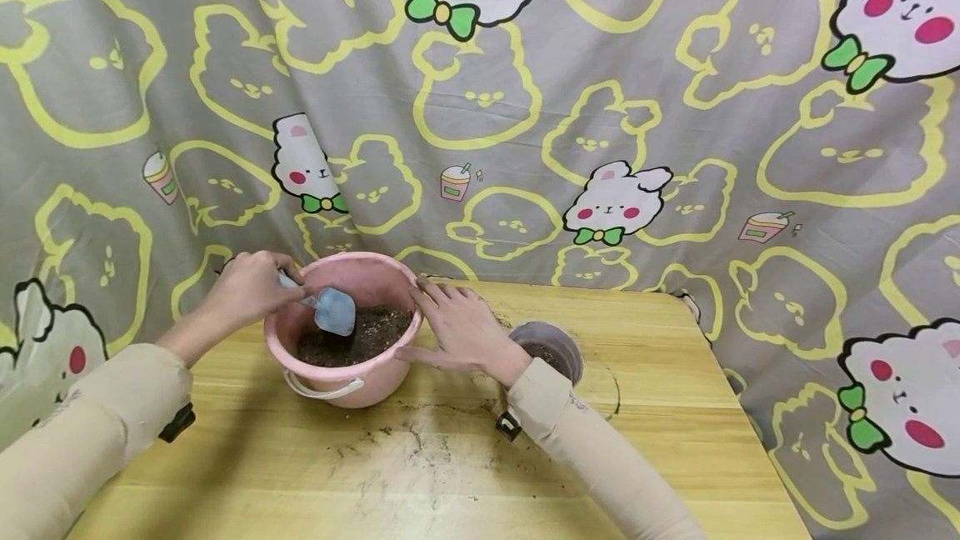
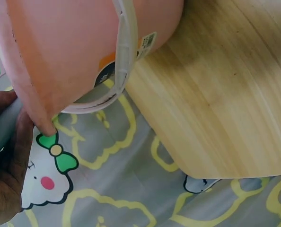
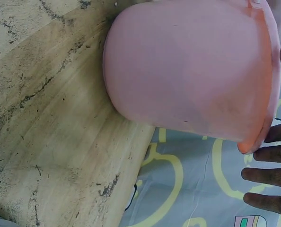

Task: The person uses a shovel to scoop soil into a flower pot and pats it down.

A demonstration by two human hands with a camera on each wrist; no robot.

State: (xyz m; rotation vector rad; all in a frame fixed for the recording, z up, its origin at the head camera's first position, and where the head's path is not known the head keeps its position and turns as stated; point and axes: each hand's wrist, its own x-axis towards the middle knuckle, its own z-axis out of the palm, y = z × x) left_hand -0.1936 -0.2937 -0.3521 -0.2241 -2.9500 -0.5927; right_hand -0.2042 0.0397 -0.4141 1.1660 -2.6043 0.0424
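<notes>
One blue scoop (image 1: 331, 310) is gripped by the left hand (image 1: 257, 283), its long axis slanted, its blade (image 1: 337, 314) pointed down and rightward over soil (image 1: 384, 330) inside the pink bucket (image 1: 382, 386); the rim (image 1: 337, 372) is touched by the spread-fingered right hand (image 1: 461, 327).

Beige sleeves (image 1: 600, 457) bear small black wrist fittings (image 1: 508, 426)
</notes>
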